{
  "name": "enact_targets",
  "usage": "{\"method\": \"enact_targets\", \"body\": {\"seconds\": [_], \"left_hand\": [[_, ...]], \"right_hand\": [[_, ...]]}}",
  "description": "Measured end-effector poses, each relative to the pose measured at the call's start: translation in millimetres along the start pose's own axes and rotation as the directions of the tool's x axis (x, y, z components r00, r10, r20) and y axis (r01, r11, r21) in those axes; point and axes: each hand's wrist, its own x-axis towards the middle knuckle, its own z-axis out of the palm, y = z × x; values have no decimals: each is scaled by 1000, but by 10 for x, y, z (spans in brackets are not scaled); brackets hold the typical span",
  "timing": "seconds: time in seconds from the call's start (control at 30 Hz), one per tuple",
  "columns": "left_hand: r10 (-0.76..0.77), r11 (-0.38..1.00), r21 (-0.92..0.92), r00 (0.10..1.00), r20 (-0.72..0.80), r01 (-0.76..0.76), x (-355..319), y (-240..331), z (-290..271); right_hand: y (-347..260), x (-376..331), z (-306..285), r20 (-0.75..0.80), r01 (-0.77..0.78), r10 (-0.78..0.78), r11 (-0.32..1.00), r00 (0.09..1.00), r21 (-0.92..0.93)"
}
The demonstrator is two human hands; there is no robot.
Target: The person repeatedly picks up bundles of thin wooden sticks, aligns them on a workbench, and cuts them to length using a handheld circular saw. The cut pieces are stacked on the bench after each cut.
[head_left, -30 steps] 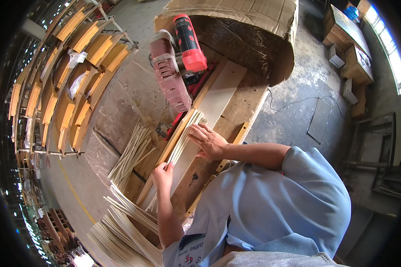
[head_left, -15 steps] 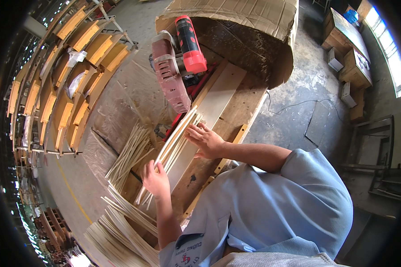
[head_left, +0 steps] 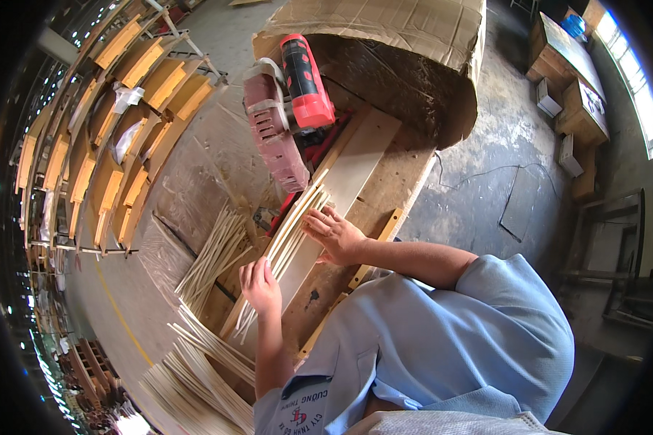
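A bundle of thin pale wooden strips (head_left: 292, 235) lies lengthwise on a flat light board (head_left: 370, 148), its far end beside the saw. My left hand (head_left: 260, 288) is closed around the near part of the bundle, with its thumb over the strips. My right hand (head_left: 337, 236) lies against the bundle's right side farther up, fingers stretched out over the strips. Just beyond the far strip ends stands a red and black power saw (head_left: 274, 123) with a dusty guard, its head raised. The blade is hidden.
To the left lie a loose pile of strips (head_left: 214, 254) and longer strips (head_left: 196, 377) nearer me. Behind the saw, a cardboard box (head_left: 413, 36) forms a hood. A yellow block (head_left: 384, 235) edges the bench on the right. A rack of wooden parts (head_left: 116, 130) stands at far left.
The strips have slid a little forward along the board, toward the saw. My left hand has moved slightly forward with them; my right hand stays nearly in place. The whole view has shifted slightly.
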Motion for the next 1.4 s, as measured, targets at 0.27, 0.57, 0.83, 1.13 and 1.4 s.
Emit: {"method": "enact_targets", "body": {"seconds": [0.27, 0.57, 0.83, 1.13, 1.4], "left_hand": [[-46, 995, 93, 998, 53, 41, -186, -77, -64], [-128, 991, 63, 986, 110, 121, -181, -105, -50], [-156, 986, 85, 976, 151, 144, -150, -83, -86], [-106, 993, 68, 979, 176, 96, -188, -111, -101], [-75, 982, 175, 997, 36, 67, -176, -49, -31]], "right_hand": [[28, -11, 38, 2, 3, -3, 1000, 1000, 3], [24, -22, 49, -29, 21, -21, 1000, 999, 19], [-8, -24, 3, 9, 6, -6, 999, 1000, -43], [-39, -13, -15, -25, -9, 9, 1000, 1000, -23], [-39, 10, -30, 64, -11, 18, 995, 998, -101]]}}
